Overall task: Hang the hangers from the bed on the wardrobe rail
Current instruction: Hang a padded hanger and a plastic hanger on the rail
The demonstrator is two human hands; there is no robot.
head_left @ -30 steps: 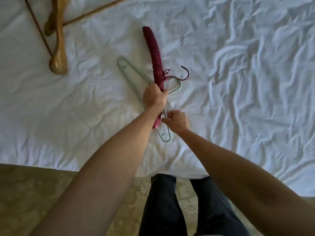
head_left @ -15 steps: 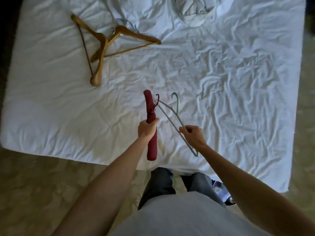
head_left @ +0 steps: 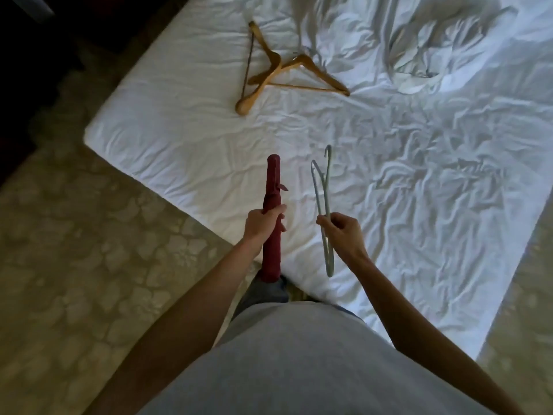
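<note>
Now | left hand grip wraps red padded hanger | right hand grip pinches pale plastic hanger

My one camera sits on my head and looks steeply down and forward, past my chest and both forearms. It faces the bed, which runs slantwise across the view, its near corner just in front of my legs and its far edge cut off at the top. My hands fill the centre, close to the lens; carpet lies along the left.
</note>
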